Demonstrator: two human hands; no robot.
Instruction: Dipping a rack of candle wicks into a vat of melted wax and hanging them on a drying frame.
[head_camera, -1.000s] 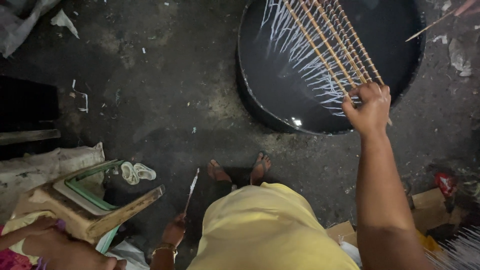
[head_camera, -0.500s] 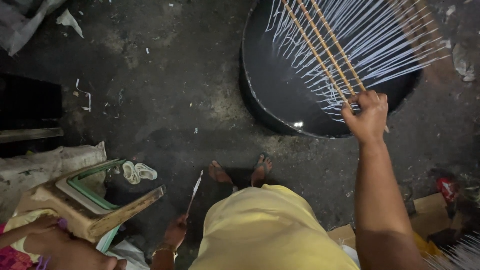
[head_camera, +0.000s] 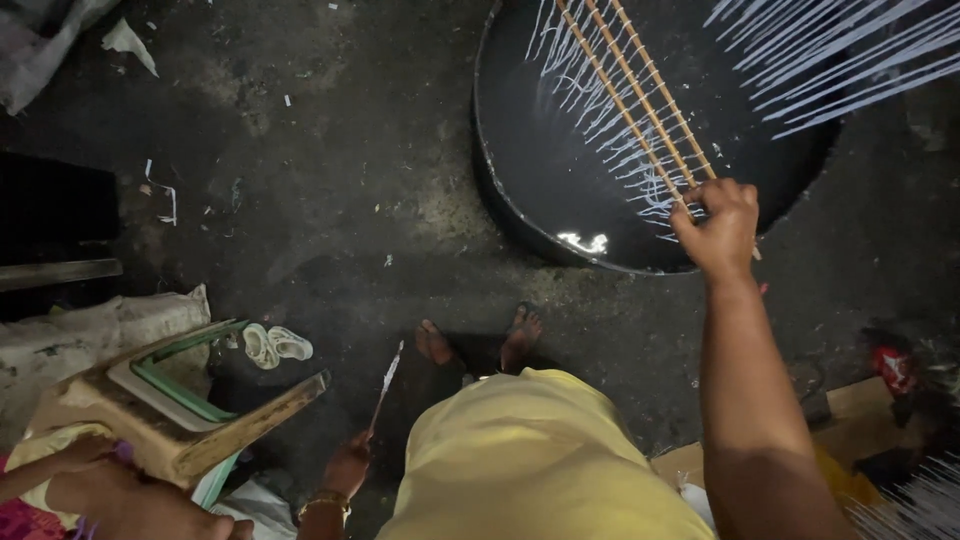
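Steadily, my right hand (head_camera: 718, 228) grips 3 thin bamboo rods (head_camera: 640, 100) level over the round black tub (head_camera: 500, 190); my left hand (head_camera: 348, 462) pinches a thin pale stick (head_camera: 385, 380).

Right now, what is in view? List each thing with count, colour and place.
tub: one, black, round, dark liquid inside, top centre-right on the floor
sticks: about three, tan, held over the tub, white strands hanging from them
strands: many, white, fanned across the top right
stool: one, tan and green, tipped, lower left
sack: one, pale, far left
cardboard: brown, lower right
another person's arm: one, bottom left corner
feet: two, in sandals, centre
shirt: yellow, bottom centre
left hand: holds a thin pale stick
right hand: grips the sticks' near ends
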